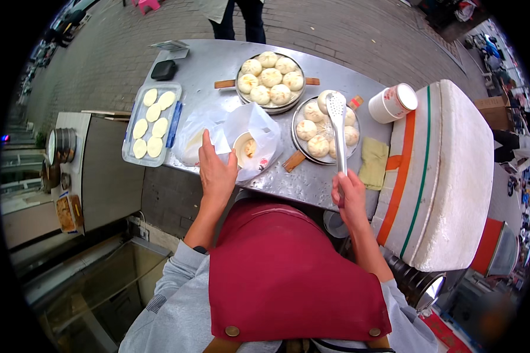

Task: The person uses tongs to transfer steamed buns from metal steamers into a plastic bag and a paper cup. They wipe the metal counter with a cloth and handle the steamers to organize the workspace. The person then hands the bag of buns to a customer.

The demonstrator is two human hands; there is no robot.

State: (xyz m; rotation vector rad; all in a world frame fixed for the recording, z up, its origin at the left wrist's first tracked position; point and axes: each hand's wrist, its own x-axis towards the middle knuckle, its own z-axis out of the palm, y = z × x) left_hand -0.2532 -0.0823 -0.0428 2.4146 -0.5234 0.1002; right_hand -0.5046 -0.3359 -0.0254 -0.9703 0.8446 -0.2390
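Observation:
My right hand (350, 192) grips the handle end of perforated metal tongs (339, 128). Their broad tip lies over a steamed bun (323, 102) at the far side of a smaller steamer (297, 143); whether the bun is pinched is hidden. Several more buns stand around that steamer's rack. By the table's near edge, my left hand (216, 170) has its index finger and thumb spread beside a white plastic bag (267, 128). Inside the bag is a paper cup (238, 143) with a bun (249, 148) in it. The left hand's other fingers are hidden, so a hold on the bag cannot be told.
A fuller bun steamer (271, 108) stands farther back on the metal table (198, 66). Dough rounds (153, 112) lie in a plastic box at left. Stacked paper cups (391, 103), a folded cloth (373, 163) and a big foam box (455, 176) line the right. A person (238, 22) stands opposite.

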